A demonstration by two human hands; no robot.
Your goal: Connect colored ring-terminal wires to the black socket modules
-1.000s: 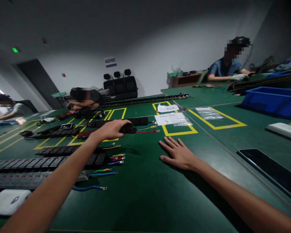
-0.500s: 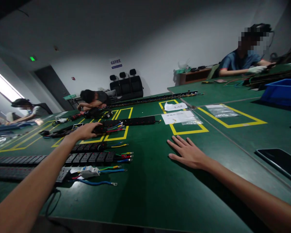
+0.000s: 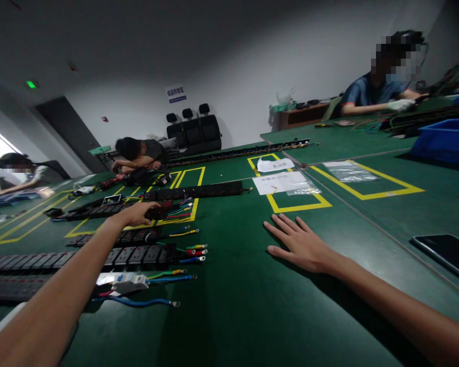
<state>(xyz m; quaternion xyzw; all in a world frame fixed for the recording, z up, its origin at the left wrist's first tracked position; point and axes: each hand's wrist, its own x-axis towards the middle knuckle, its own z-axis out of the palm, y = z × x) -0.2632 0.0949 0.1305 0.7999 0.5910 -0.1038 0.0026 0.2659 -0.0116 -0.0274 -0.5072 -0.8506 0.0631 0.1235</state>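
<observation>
Left hand (image 3: 137,214): curled over the end of a dark socket strip (image 3: 162,210) — cannot tell whether it pinches or just rests.
Dark socket strip: between the long black strip (image 3: 220,189) and the nearer black socket strips (image 3: 139,256); not yet let go, so handling looks unfinished.
Ring-terminal leads (image 3: 199,253): fitted on the nearer strips — wiring seems done, free ends unconnected.
Right hand (image 3: 300,244): flat on the green table (image 3: 229,316), fingers spread, holding nothing.

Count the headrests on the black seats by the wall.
3: left headrest, middle headrest and right headrest, in a row atop the black seats. None looks hidden.
</observation>
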